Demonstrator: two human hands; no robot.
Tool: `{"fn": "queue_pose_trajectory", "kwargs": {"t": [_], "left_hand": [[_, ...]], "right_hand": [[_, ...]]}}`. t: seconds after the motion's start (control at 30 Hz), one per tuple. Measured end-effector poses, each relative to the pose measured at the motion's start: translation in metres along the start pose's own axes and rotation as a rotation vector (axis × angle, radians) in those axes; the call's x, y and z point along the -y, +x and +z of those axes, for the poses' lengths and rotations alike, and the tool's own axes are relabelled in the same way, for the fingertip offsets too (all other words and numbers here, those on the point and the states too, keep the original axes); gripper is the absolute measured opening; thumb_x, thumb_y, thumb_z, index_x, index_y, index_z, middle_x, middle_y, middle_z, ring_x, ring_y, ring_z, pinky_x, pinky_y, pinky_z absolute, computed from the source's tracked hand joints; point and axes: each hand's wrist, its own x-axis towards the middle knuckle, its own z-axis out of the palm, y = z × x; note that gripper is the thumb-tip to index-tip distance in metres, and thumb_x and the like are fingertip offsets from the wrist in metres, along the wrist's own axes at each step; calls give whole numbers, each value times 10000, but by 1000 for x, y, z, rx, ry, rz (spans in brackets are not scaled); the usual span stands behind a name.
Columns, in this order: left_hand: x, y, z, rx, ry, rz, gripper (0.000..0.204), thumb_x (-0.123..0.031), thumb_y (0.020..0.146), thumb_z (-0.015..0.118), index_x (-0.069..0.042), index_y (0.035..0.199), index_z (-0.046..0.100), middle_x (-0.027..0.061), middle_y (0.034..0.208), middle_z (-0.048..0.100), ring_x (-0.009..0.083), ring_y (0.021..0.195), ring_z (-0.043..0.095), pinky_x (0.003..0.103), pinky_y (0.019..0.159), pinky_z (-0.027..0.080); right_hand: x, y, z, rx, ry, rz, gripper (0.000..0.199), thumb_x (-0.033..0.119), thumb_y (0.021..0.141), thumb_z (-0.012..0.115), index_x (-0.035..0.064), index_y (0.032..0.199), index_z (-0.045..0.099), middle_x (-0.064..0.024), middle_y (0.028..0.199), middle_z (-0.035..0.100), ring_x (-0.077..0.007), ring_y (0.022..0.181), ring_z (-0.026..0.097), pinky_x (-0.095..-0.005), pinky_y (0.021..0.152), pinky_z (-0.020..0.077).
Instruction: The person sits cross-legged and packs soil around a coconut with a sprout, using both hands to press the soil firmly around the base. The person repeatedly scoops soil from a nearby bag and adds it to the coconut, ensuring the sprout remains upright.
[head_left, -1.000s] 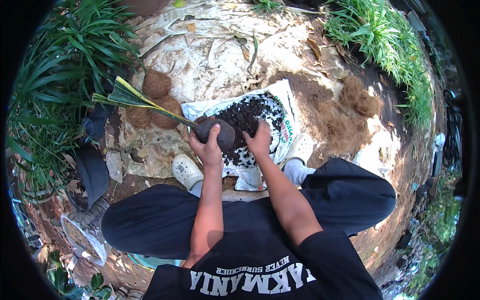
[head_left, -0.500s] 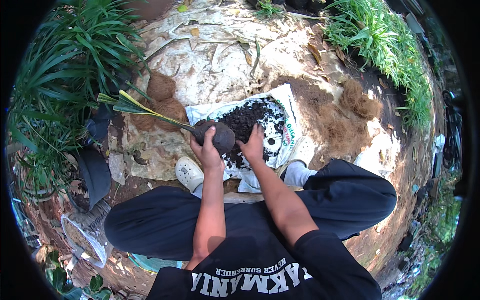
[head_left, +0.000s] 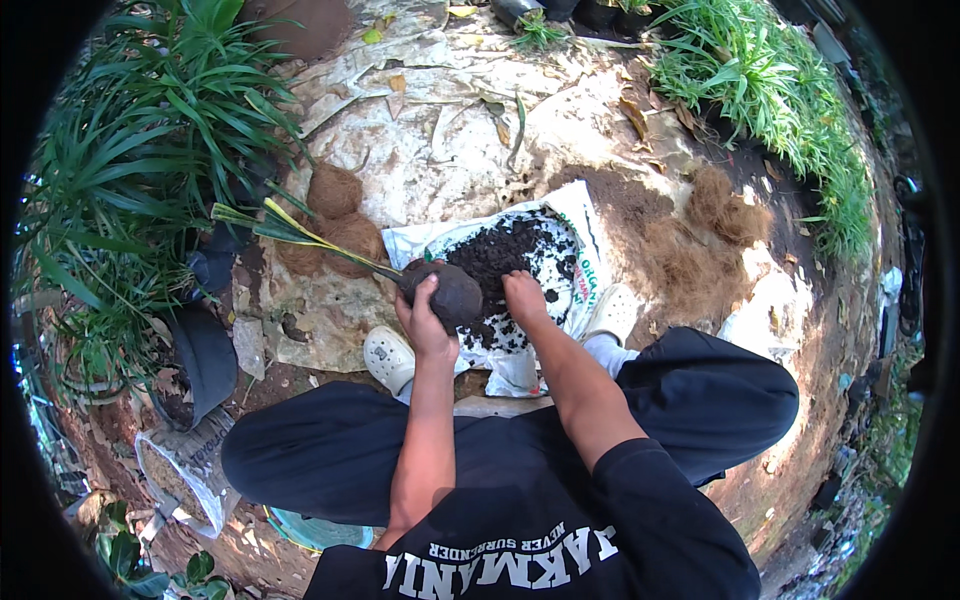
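Observation:
My left hand (head_left: 429, 325) is wrapped round a dark, round ball of soil (head_left: 456, 294) at the base of a potless plant (head_left: 298, 234). The plant's long, yellow-edged green leaves point up and to the left. To its right, my right hand (head_left: 524, 298) has its fingers curled into the loose dark soil (head_left: 500, 250); how much they hold is hidden. That soil lies spread on a flattened white sack (head_left: 405, 242) between my feet.
Balls of brown coconut fibre (head_left: 335, 190) sit left of the sack, and loose fibre (head_left: 690, 258) lies to the right. Leafy plants (head_left: 150, 130) crowd the left. A black pot (head_left: 200, 365) and an open plastic bag (head_left: 190, 470) stand by my left knee.
The fingers of my right hand, stretched out on the soil before, are now curled into it. My left hand still grips the soil ball. The whole view has shifted slightly.

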Motion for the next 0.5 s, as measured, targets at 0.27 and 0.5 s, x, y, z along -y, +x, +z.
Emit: {"fn": "queue_pose_trajectory", "kwargs": {"t": [0.27, 0.5], "left_hand": [[-13, -10, -5, 156, -206, -261, 398, -295, 879, 588, -36, 1180, 573, 169, 1097, 655, 301, 995, 653, 444, 891, 543], [-19, -15, -12, 156, -417, -378, 441, -411, 853, 637, -69, 1132, 628, 132, 1089, 662, 332, 1008, 636, 520, 964, 495]], "right_hand": [[-3, 4, 1, -19, 92, 22, 105, 17, 801, 539, 37, 824, 640, -174, 910, 659, -355, 923, 645, -457, 815, 531], [-9, 3, -22, -61, 652, 494, 195, 104, 721, 770, 28, 901, 762, -186, 878, 721, -328, 794, 698, -401, 745, 559]]}}
